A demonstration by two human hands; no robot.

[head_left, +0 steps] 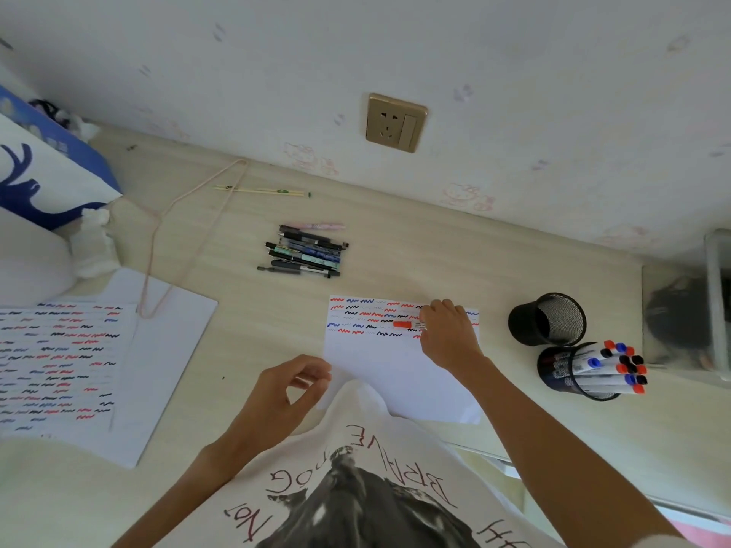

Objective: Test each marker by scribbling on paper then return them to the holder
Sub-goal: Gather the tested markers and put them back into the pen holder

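Markers (609,369) with red, blue and black caps fill a black mesh holder (569,373) that stands just right of the sheet of paper (395,373) in front of the person, and an empty mesh cup (548,318) stands just beyond that holder. One more marker with a red cap (407,324) lies across the upper part of the paper, its white barrel gripped in the curled fingers of the right hand (447,334), which rests on the sheet's upper right area. Rows of red, blue and black squiggles cover the far strip of the paper; the nearer part is blank. At the paper's near left corner the left hand (288,389) has thumb and fingers curved toward each other close to the sheet's edge; whether they pinch it I cannot tell. Beyond the paper, toward the wall, lies a bundle of pens (304,251), and farther still a pair of chopsticks (261,190). Well left of the paper sit more sheets (59,365) crowded with squiggles. On the wall above the paper is a gold socket (395,122).
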